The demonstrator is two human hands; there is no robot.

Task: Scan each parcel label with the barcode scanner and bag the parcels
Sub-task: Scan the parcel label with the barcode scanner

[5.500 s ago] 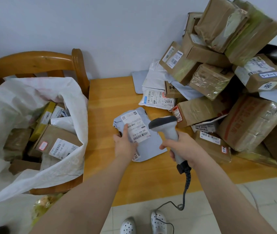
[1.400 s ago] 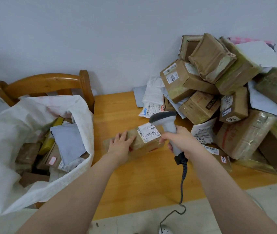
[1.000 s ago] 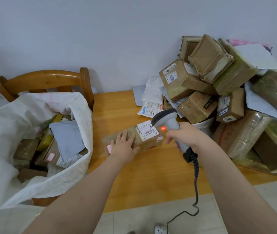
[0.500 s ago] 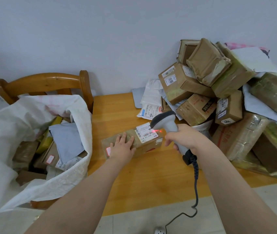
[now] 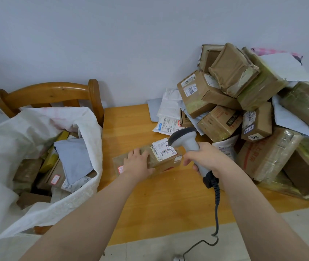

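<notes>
A flat brown parcel (image 5: pixel 166 162) lies on the wooden table (image 5: pixel 161 200), its white barcode label (image 5: pixel 162 148) facing up. My left hand (image 5: pixel 137 163) rests on the parcel's left half with fingers laid across its top. My right hand (image 5: pixel 205 160) grips the handle of a grey barcode scanner (image 5: pixel 185 139), whose head points at the label from the right. No red light shows on the label. A white woven bag (image 5: pixel 6 146) stands open on the left, holding several parcels and a grey mailer (image 5: pixel 73 159).
A tall pile of brown boxes (image 5: pixel 244 117) and white mailers fills the table's right side against the wall. A wooden chair (image 5: pixel 50 94) stands behind the bag. The scanner's coiled cable (image 5: pixel 216 204) hangs over the table's front edge to the floor.
The grey mailer scanned earlier now lies in the bag. The scanner's red light, seen on the brown parcel's label half a second ago, is gone; both hands stay in place.
</notes>
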